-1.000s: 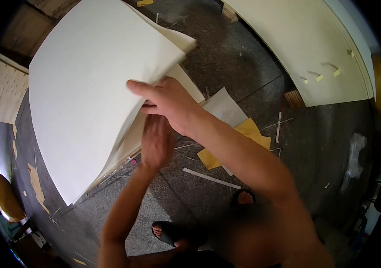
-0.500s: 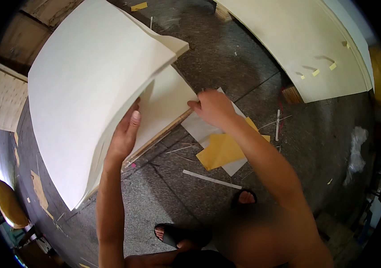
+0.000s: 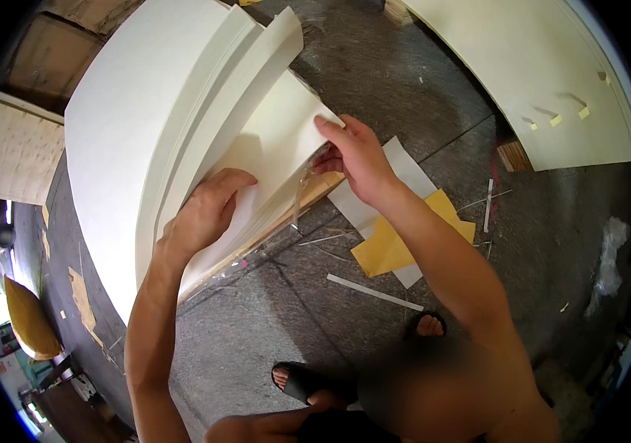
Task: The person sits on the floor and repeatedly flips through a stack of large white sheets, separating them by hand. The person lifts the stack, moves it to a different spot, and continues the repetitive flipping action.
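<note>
A large stack of white paper sheets (image 3: 123, 111) rises in front of me, its upper part bent back to the left in thick layers. My left hand (image 3: 212, 207) is inside the fold, its back against the raised layers, fingers slightly bent and gripping nothing visible. Farther right, my right hand (image 3: 356, 159) pinches the near right corner of the lower sheets (image 3: 286, 122), thumb on top and fingers underneath. Clear plastic wrap (image 3: 301, 196) hangs loose along the edge below that hand. A wooden board (image 3: 323, 188) shows under the stack.
White paper (image 3: 397, 166) and yellow paper pieces (image 3: 386, 251) lie on the floor by my right forearm. Another large pale stack (image 3: 522, 59) with small yellow tabs stands at far right. Thin paper strips (image 3: 374, 292), crumpled clear plastic (image 3: 611, 251) and a wooden panel (image 3: 12, 148) are around.
More layers of sheets are now bent back to the left. My left hand has turned and moved deeper into the fold; the right hand has lifted the corner slightly, exposing the plastic wrap.
</note>
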`<state>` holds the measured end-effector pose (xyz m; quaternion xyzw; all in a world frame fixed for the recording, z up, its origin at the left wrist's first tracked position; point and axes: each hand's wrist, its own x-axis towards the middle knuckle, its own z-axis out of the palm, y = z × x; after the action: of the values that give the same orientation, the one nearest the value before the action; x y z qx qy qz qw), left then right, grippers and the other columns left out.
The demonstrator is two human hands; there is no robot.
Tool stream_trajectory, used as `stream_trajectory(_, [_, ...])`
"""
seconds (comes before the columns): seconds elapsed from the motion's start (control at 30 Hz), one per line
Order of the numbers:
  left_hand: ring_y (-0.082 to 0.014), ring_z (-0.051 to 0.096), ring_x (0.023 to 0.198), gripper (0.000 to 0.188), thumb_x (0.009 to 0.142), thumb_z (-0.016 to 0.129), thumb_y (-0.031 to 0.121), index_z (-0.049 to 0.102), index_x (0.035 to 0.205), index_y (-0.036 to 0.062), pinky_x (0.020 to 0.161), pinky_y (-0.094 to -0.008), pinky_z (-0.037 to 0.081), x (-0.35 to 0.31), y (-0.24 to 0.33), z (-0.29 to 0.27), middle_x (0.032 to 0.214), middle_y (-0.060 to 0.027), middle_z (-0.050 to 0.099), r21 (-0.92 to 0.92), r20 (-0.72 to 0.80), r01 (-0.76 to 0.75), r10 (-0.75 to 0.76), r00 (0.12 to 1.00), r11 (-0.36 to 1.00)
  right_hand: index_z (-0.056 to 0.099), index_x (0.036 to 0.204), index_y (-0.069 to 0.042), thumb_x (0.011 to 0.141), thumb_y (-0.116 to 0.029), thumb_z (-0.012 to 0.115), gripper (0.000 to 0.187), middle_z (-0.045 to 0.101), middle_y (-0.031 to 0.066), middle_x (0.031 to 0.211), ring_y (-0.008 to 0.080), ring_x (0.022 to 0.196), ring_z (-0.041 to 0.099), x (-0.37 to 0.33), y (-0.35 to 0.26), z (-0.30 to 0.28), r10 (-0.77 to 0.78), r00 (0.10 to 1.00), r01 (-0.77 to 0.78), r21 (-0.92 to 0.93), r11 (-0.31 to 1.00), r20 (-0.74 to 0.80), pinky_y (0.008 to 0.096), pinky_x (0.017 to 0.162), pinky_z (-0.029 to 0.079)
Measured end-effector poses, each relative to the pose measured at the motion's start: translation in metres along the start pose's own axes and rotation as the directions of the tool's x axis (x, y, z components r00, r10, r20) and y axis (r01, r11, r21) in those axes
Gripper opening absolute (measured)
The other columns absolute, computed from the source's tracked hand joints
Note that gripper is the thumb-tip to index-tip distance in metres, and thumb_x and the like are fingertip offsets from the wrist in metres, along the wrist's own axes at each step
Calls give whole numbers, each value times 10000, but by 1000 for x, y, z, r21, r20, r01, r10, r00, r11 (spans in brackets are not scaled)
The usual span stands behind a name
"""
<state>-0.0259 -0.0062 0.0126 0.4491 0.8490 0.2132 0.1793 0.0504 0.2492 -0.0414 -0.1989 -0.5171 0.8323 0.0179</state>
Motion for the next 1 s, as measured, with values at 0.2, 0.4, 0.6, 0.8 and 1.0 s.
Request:
stream_trajectory(0.2, [-336, 662, 1060, 265, 901, 559, -101, 626, 1127, 20, 910, -399, 534, -3, -4, 6, 1152, -151, 675, -59, -7, 22, -22, 1000, 998, 576, 789, -59, 944, -457, 678, 440, 617, 52, 717, 185, 626, 643, -1, 7, 10, -426, 853, 419, -882, 216, 301, 341, 569, 512])
stream_trajectory(0.4, [-345, 588, 1235, 339, 878, 685, -16, 622, 1206, 48, 1006, -400, 506, 0, -5, 5, 1328, -180, 591, -139, -74, -21, 11, 997, 990, 642, 850, -52, 939, -319, 625, 282, 555, -12, 670, 105, 589, 589, 2, -10, 2, 73, 994, -64, -122, 990, 75, 255, 500, 444])
stream_trajectory(0.6, [-346, 549, 1292, 677, 674, 909, 133, 622, 1286, 92, 1078, -412, 460, -1, 8, -1, 1389, -162, 559, -108, -73, -5, -3, 997, 994, 619, 835, -49, 934, -323, 637, 292, 544, -6, 665, 122, 569, 608, 2, -12, -2, 95, 994, -85, -163, 983, 55, 262, 491, 440])
stream_trajectory(0.8, [-318, 594, 1210, 695, 635, 941, 132, 640, 1261, 109, 1020, -404, 501, -1, 9, 1, 1309, -131, 590, -104, -47, 18, -23, 999, 994, 578, 786, -68, 934, -332, 646, 310, 538, -2, 654, 137, 569, 622, 2, -14, -4, 107, 992, -94, -184, 978, 64, 268, 494, 438])
stream_trajectory(1.0, [-311, 613, 1167, 741, 657, 926, 106, 601, 1323, 108, 1017, -398, 509, -2, 1, 4, 1300, -141, 593, -122, -36, 3, -7, 999, 993, 546, 759, -87, 929, -390, 681, 373, 533, -3, 646, 139, 569, 616, 1, -13, -6, 85, 994, -70, -192, 979, 72, 268, 509, 450])
